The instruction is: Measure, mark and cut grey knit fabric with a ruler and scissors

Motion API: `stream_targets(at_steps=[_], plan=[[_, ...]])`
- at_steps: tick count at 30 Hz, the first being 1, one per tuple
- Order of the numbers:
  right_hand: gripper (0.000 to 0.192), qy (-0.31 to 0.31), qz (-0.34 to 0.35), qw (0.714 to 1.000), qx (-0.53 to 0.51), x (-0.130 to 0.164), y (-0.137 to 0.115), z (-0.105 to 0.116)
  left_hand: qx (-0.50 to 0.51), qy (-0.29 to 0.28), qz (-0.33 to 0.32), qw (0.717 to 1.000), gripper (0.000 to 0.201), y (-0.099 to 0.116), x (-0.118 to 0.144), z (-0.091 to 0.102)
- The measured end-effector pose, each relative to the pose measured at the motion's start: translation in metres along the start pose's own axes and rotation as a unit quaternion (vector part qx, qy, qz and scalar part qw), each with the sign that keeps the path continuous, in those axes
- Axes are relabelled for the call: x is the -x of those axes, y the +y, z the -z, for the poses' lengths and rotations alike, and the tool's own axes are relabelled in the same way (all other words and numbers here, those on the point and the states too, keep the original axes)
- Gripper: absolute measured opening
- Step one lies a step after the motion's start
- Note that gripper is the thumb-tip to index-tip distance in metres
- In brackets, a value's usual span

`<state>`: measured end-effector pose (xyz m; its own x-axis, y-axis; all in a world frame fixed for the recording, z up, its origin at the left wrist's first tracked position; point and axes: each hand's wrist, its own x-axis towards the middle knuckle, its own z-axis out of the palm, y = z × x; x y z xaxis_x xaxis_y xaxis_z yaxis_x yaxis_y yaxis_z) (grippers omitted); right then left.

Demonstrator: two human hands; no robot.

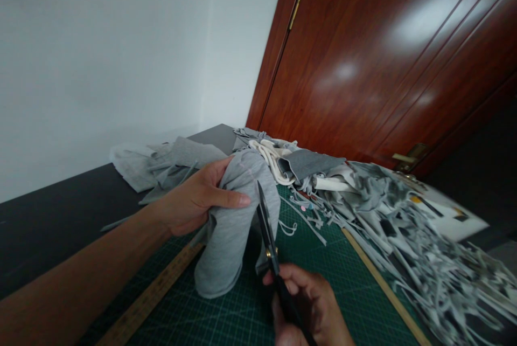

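Scissors (267,233), gripped in the right hand (311,308), stand blades-together beside the left hand's (194,203) thumb pinching grey fabric (234,227); thumb risks a nick.

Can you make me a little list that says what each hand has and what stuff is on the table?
left hand: holds up a folded grey cloth
right hand: grips black scissors, blades against the grey cloth
under the cloth: green cutting mat with grid lines
rulers: one wooden ruler at the mat's left, one wooden strip at its right
scraps: heap of thin grey and white cloth strips on the right
behind: more grey cloth pieces, a brown wooden door, a white wall
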<state>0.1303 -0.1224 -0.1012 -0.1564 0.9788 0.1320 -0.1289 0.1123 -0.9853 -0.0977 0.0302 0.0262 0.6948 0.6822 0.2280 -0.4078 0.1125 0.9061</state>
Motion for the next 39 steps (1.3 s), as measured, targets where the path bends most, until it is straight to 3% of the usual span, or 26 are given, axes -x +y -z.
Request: stream_targets(at_steps=[9,21,31,39], plan=[[0.08,-0.022,-0.006,1.0,-0.001,-0.002,-0.004,0.0,-0.006,-0.007,-0.007,1.0,0.046,-0.002,-0.001,-0.002],[0.076,0.031,0.03,0.997,0.063,0.0,-0.005,-0.006,0.018,-0.028,-0.018,0.999,0.043,-0.005,0.0,-0.001],[0.065,0.037,0.04,0.989,0.14,0.0,-0.007,-0.004,0.005,-0.03,-0.019,0.999,0.04,-0.002,0.0,-0.004],[0.054,0.036,0.016,0.988,0.148,-0.001,-0.017,-0.006,0.008,0.015,-0.005,1.0,0.032,0.002,0.001,-0.006]])
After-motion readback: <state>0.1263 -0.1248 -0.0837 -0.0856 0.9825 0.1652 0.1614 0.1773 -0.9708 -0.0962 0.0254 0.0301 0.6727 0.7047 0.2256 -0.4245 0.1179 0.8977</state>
